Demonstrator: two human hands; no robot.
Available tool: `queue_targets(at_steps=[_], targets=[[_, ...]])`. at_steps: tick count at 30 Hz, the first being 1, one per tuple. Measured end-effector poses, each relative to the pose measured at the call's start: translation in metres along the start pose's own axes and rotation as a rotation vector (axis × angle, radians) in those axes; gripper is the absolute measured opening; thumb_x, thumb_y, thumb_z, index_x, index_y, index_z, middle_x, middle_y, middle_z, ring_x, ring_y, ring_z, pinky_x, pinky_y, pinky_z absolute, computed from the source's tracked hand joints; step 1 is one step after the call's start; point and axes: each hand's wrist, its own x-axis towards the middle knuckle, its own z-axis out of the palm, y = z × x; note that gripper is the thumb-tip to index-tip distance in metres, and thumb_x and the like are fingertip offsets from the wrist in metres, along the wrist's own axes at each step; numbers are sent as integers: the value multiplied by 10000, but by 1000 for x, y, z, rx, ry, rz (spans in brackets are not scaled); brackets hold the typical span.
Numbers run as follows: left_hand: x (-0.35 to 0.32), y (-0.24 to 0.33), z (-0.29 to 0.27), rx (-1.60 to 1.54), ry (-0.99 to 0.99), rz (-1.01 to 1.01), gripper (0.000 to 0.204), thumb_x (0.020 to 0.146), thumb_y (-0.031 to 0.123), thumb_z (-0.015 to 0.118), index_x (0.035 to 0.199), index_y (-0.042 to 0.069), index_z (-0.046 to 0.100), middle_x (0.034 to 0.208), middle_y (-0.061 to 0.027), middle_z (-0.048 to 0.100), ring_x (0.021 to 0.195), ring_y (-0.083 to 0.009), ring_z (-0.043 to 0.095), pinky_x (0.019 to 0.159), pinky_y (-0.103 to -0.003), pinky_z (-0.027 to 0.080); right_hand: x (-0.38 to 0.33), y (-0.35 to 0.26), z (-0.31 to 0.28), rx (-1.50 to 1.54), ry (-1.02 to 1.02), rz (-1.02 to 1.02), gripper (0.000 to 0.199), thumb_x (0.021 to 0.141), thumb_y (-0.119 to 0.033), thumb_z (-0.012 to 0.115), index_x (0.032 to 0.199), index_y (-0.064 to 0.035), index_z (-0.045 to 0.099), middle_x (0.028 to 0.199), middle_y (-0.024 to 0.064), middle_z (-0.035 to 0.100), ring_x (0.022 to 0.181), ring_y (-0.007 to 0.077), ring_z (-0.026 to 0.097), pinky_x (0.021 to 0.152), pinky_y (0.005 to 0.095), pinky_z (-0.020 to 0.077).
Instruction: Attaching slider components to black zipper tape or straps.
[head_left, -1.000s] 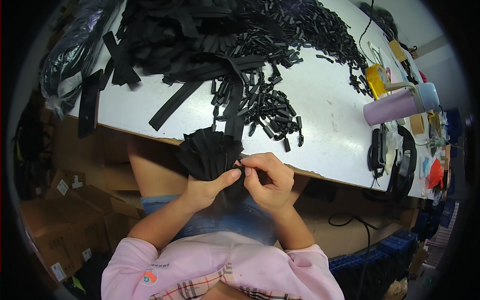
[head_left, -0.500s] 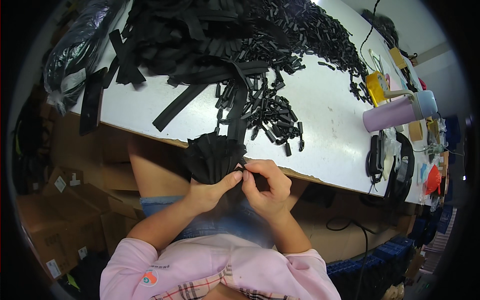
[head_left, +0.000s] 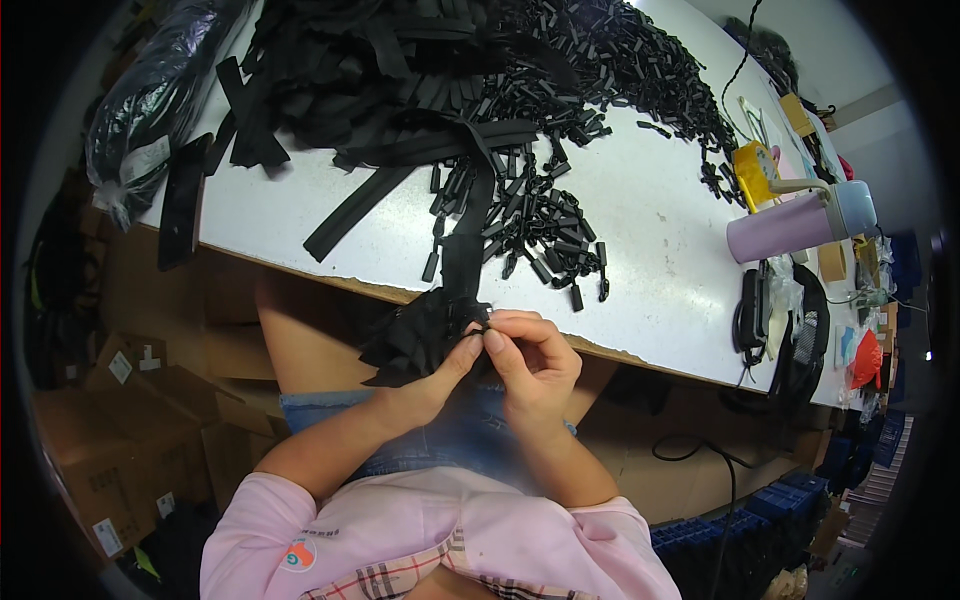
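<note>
Both hands, left hand [head_left: 430, 385] and right hand [head_left: 535, 365], pinch a bunched black strap [head_left: 425, 325] below the white table [head_left: 650, 230].

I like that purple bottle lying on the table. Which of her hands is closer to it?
Right. The right hand sits below the table edge on the purple bottle's side; the left hand is farther away, beside it.

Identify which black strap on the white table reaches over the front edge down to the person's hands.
The long black strap running from the heap past the small clips, over the table edge to both hands; the other straps lie wholly on the tabletop.

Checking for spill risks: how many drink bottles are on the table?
1: a lilac bottle lies on its side near the table's right end. Clutter there may hide others.
</note>
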Motion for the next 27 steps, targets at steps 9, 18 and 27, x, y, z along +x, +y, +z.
queue_targets(at_steps=[9, 18, 27], targets=[[-5, 1, 3, -134, 140, 55, 162, 835, 69, 491, 989, 23, 510, 921, -30, 533, 868, -99, 497, 788, -228, 401, -3, -9, 7, -7, 43, 100, 107, 748, 46, 568, 851, 29, 542, 826, 63, 518, 716, 86, 514, 633, 195, 433], [-8, 4, -7, -240, 56, -59, 207, 808, 61, 530, 1006, 3, 520, 951, -53, 548, 881, -111, 507, 776, -234, 415, 5, -9, -12, 243, -184, 375, 62, 753, -3, 573, 785, 7, 521, 666, 20, 512, 519, 44, 462, 455, 154, 378], [-4, 7, -11, -215, -35, -136, 200, 766, 41, 531, 957, -19, 544, 888, -60, 552, 815, -118, 516, 754, -247, 407, 11, -12, -21, 393, -269, 601, 75, 755, -25, 577, 757, 4, 508, 613, 15, 494, 455, 35, 409, 390, 157, 326]])
